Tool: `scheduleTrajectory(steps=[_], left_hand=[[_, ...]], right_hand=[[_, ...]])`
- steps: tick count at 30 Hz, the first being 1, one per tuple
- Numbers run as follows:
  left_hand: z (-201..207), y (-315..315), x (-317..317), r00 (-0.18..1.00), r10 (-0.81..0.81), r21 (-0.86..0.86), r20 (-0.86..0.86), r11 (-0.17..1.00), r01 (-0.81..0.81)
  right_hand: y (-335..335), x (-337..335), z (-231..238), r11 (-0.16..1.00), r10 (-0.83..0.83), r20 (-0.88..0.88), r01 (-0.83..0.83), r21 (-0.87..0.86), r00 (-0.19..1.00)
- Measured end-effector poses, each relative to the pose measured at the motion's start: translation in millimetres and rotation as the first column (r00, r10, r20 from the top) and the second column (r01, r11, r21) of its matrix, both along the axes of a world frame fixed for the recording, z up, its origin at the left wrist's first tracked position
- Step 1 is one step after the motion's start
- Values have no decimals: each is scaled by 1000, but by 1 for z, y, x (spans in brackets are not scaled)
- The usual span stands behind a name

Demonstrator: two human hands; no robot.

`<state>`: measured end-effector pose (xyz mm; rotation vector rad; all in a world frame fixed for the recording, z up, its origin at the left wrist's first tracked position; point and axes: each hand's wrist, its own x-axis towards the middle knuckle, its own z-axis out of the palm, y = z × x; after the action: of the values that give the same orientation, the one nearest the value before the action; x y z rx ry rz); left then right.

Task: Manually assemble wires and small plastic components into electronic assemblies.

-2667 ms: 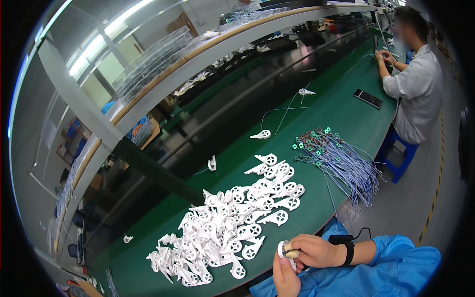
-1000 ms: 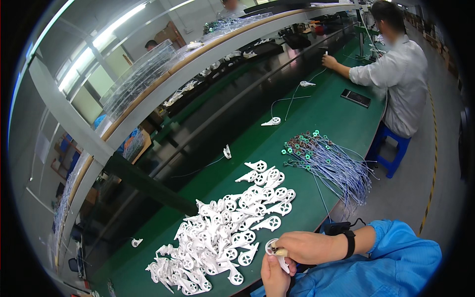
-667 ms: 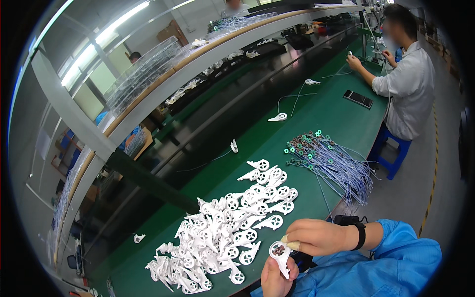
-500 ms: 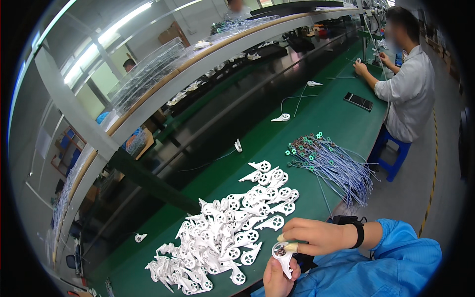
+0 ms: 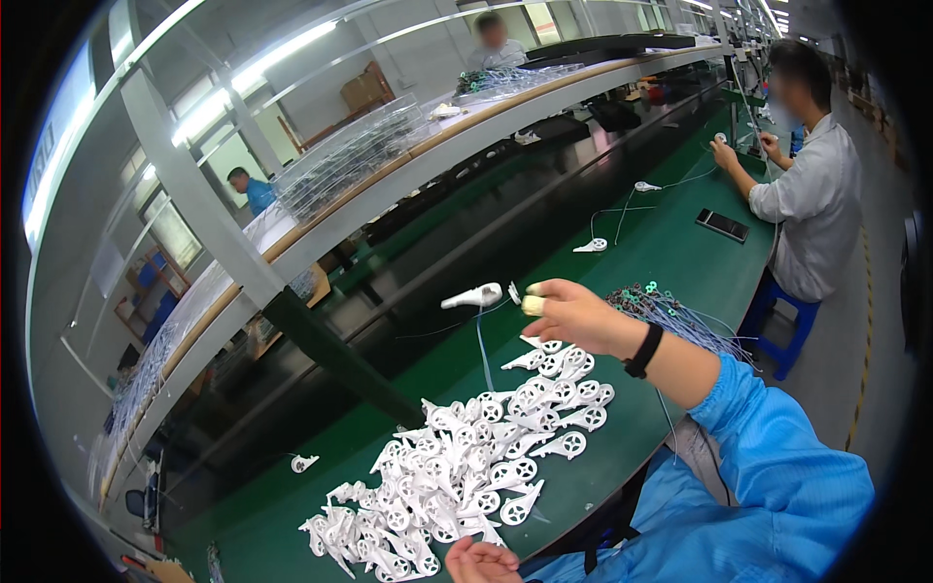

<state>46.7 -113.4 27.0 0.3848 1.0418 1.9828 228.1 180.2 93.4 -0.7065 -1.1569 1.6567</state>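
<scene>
My right hand (image 5: 573,316), with yellow finger covers on its tips, reaches out over the bench; its fingers are apart and hold nothing. Just left of the fingertips, a white plastic housing (image 5: 473,296) with a round end and a tapered tail seems to be in mid-air, a blue-grey wire (image 5: 484,352) trailing down from it. Between it and my fingertips shows another small white housing (image 5: 514,291). My left hand (image 5: 481,561) rests low at the near end of a heap of white housings (image 5: 442,476), its fingers loosely curled and apart, with nothing in it.
A bundle of blue-grey wires (image 5: 680,321) with green and brown ends lies behind my right forearm. More wired housings (image 5: 590,246) lie along the green bench (image 5: 622,428). A phone (image 5: 721,225) lies near a seated co-worker (image 5: 812,175). A raised shelf (image 5: 389,165) runs along the far side.
My hands have parted. The right has swung forward and left, and the housing both hands held has left them. My left hand has moved left toward the heap. The view has shifted slightly.
</scene>
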Motion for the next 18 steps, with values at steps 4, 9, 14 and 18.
scheduleTrajectory(steps=[4,9,14,18], left_hand=[[2,14,6,988,-12,-130,-154,992,-8],[-20,72,8,514,-375,-255,-772,923,289],[-32,162,5,-302,-228,-295,-925,935,198],[-39,204,2,-574,-236,-367,-784,922,124]], right_hand=[[-13,51,-34,998,-38,143,44,-37,989],[-53,135,-66,966,-221,193,242,-94,956],[-88,200,-98,932,-324,236,352,-89,916],[-101,211,-136,937,-351,557,281,209,753]])
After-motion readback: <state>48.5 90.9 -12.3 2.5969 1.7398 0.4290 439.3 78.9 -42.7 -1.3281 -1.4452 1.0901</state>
